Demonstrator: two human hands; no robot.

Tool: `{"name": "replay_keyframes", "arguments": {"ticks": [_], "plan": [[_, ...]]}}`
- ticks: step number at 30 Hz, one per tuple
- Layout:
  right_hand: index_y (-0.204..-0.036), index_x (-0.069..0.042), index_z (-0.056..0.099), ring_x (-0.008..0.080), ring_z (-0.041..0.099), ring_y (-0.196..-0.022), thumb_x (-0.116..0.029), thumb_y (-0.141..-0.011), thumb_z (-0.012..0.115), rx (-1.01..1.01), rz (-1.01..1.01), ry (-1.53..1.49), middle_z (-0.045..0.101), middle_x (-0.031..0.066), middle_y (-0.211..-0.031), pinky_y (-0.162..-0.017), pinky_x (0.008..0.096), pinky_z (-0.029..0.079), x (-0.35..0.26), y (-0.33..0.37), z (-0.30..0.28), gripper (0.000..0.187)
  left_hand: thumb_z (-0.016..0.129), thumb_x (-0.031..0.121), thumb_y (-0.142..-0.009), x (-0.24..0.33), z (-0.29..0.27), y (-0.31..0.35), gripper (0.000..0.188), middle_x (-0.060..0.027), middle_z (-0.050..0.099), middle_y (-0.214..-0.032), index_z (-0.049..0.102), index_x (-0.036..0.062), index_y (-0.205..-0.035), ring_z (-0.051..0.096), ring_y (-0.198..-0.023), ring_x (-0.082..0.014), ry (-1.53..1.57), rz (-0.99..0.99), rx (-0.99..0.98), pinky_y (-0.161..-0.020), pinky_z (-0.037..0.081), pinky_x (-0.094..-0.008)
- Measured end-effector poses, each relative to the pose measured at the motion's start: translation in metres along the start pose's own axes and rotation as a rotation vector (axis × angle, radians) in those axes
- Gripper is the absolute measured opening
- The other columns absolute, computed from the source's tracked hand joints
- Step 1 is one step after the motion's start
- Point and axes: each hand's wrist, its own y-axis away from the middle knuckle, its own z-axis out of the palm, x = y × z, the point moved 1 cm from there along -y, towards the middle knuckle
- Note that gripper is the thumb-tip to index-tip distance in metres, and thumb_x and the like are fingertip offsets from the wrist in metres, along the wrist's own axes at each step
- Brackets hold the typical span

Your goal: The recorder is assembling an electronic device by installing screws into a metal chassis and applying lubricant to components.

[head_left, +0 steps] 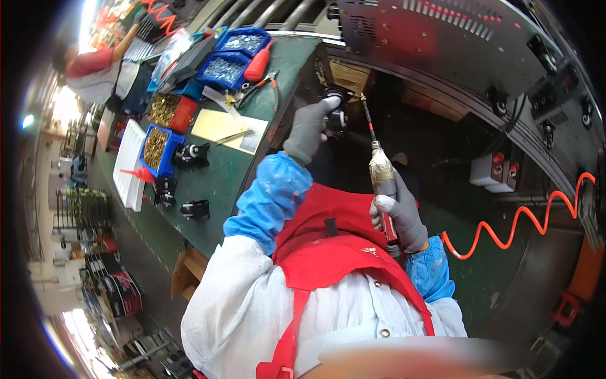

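Note:
My left hand, in a grey glove, is closed on a black caster beyond the table's right edge. In my gloved right hand is a power screwdriver, with a tape-wrapped body and a long thin bit pointing away from me. A small brass-coloured screw appears to sit at the bit's tip, just right of the caster and apart from it. Further left on the green table lie several more black casters. The large metal cabinet stands ahead and to the right.
Blue bins of silver hardware and bins of brass-coloured screws stand on the table. Pliers, a red bottle and yellow paper lie near them. An orange coiled hose hangs right. Another person works far left.

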Motion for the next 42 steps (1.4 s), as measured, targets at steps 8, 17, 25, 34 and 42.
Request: {"name": "replay_keyframes", "arguments": {"ticks": [8,17,25,34,42], "plan": [[-0.154,-0.009,0.024,0.0135,0.06,-0.058,-0.035,-0.078,0.067,0.091,-0.02,-0.022,0.061,0.0084,-0.077,-0.052,0.0259,0.052,0.002,-0.001,-0.009,0.092,0.067,0.039,-0.089,-0.018,0.048,-0.02,0.032,-0.001,0.057,-0.061,0.06,0.0094,-0.079,0.049,-0.043,-0.01,0.102,-0.171,-0.076,-0.035,0.031,-0.0219],[-0.15,-0.01,0.032,0.0131,0.06,-0.057,-0.029,-0.083,0.068,0.05,0.004,-0.129,0.059,0.0071,-0.077,-0.05,0.0257,0.052,0.006,-0.021,-0.007,0.078,0.07,0.038,-0.087,-0.029,0.037,-0.034,0.034,-0.0007,0.053,-0.06,0.062,0.0064,-0.077,0.049,-0.043,-0.0112,0.164,-0.141,-0.087,-0.038,0.036,-0.0232],[-0.141,-0.007,0.038,0.0125,0.058,-0.054,-0.038,-0.086,0.062,0.145,-0.068,-0.083,0.059,0.006,-0.073,-0.047,0.0249,0.05,-0.011,-0.084,0.003,0.068,0.07,0.044,-0.087,-0.028,0.044,-0.1,0.039,0.0002,0.055,-0.063,0.065,0.0067,-0.077,0.052,-0.049,-0.0094,0.166,0.013,-0.143,-0.041,0.037,-0.0219],[-0.143,-0.009,0.037,0.0145,0.058,-0.052,-0.029,-0.089,0.062,0.248,-0.163,-0.129,0.058,0.0066,-0.072,-0.046,0.0273,0.051,-0.032,-0.152,0.008,0.063,0.072,0.049,-0.083,0.0,0.059,-0.175,0.045,-0.0024,0.056,-0.062,0.067,0.0047,-0.081,0.053,-0.046,-0.0125,0.124,-0.026,-0.152,-0.041,0.037,-0.0243],[-0.132,-0.009,0.043,0.0144,0.059,-0.053,-0.033,-0.092,0.059,0.306,-0.143,-0.094,0.058,0.0064,-0.072,-0.046,0.0261,0.051,-0.041,-0.159,0.022,0.049,0.072,0.05,-0.083,-0.008,0.059,-0.193,0.046,-0.0016,0.056,-0.062,0.065,0.0046,-0.079,0.055,-0.047,-0.0108,0.162,0.041,-0.219,-0.042,0.038,-0.0237]]}}
